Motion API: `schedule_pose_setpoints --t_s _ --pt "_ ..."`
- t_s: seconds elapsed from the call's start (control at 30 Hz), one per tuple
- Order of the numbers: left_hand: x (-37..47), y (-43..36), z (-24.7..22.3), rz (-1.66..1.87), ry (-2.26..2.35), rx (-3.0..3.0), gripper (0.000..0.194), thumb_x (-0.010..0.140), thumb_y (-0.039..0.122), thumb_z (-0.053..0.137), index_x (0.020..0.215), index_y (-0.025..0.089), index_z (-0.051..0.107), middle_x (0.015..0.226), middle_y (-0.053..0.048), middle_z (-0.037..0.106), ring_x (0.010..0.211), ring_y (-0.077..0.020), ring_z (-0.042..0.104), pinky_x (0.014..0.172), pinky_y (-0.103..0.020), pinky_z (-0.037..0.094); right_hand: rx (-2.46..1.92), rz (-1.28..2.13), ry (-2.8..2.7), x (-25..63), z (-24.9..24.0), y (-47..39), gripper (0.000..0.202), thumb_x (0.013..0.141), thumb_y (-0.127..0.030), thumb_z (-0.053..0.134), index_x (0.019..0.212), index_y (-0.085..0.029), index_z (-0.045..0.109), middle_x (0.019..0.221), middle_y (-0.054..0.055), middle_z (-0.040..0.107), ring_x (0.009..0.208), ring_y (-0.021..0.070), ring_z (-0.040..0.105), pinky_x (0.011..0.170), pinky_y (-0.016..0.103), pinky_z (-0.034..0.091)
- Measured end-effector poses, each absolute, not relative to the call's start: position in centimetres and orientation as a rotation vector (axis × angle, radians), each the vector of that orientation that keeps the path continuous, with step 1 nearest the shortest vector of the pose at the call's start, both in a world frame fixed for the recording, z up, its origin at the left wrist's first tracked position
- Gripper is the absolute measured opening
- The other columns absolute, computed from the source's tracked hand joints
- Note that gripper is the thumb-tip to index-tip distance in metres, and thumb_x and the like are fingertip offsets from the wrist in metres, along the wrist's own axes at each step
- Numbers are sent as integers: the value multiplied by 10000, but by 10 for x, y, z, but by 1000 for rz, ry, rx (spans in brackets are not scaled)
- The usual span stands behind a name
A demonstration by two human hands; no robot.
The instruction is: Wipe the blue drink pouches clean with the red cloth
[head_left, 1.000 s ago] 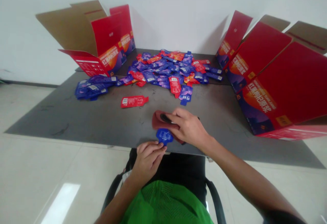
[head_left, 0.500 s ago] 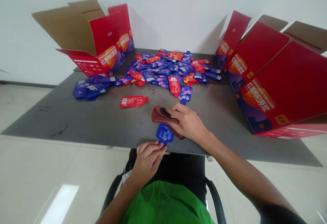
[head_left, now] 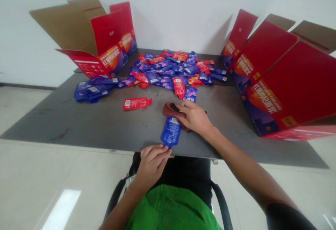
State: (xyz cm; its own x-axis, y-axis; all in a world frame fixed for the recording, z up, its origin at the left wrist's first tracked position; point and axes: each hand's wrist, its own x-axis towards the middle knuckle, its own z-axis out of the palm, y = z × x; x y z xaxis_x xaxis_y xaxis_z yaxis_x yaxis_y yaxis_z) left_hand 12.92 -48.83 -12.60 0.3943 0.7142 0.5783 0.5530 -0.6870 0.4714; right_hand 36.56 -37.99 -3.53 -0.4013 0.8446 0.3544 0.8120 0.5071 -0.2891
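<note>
A blue pouch (head_left: 171, 132) lies printed side up near the front edge of the grey table, its narrow neck towards me. My left hand (head_left: 155, 158) pinches that neck against the edge. My right hand (head_left: 194, 116) grips a folded reddish-brown cloth (head_left: 168, 110) with a black part showing, at the pouch's far end. The cloth covers part of that end. Left of it, a red pouch (head_left: 137, 103) lies flat by itself. Just beyond my right hand is a blue-purple pouch (head_left: 190, 93), partly hidden by my fingers.
A heap of blue and red pouches (head_left: 168, 70) lies along the wall. Several blue pouches (head_left: 93, 89) are piled at the left. Open red cartons stand on both sides, the left carton (head_left: 109, 58) and the right carton (head_left: 273, 90), flaps up.
My right hand has slid the cloth away from me along the blue pouch, uncovering more of its surface. My left hand keeps its place at the neck.
</note>
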Motion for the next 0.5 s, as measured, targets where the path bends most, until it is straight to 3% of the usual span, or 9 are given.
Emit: schedule_pose_setpoints --t_s 0.27,0.5 --pt "127 -489 -129 1135 1153 2463 250 980 181 647 1201 271 722 1109 -27 761 1030 -222 646 920 -406 441 -1150 333 -2471 342 -49 -433 356 1017 -382 591 1333 -234 663 1097 68 659 983 196 633 827 294 512" --pt "127 -489 -119 1118 1128 2461 259 980 159 646 1216 247 705 1115 -29 748 1112 -222 617 961 -407 428 -1413 -21 -2311 391 -36 -361 339 1009 -351 589 1280 -176 692 1068 106 662 967 234 634 813 327 513"
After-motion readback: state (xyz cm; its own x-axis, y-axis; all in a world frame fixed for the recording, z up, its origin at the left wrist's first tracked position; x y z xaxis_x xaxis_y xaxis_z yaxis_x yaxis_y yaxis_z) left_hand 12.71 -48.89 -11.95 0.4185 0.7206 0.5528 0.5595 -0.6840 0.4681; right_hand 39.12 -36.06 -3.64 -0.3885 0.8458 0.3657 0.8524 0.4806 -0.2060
